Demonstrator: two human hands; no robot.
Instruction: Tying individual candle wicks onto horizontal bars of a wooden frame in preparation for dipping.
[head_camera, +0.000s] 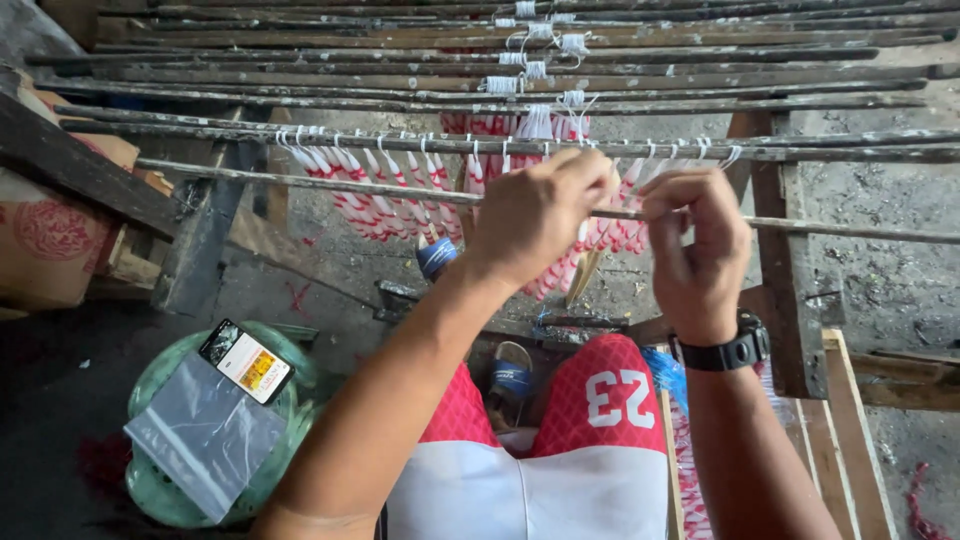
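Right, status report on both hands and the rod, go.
Left hand and right hand both raised at the thin rod, fingers pinched on white string. Red-and-white candles hang along it. Phone and plastic bag sit on green stool, clear of hands.

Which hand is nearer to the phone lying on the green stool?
Left. The left hand is up at the thin rod, on the same side as the phone. The right hand is farther off, beyond the left.

A workshop — rough wooden racks (500, 95) (paint-spattered) above a concrete floor (880, 280).
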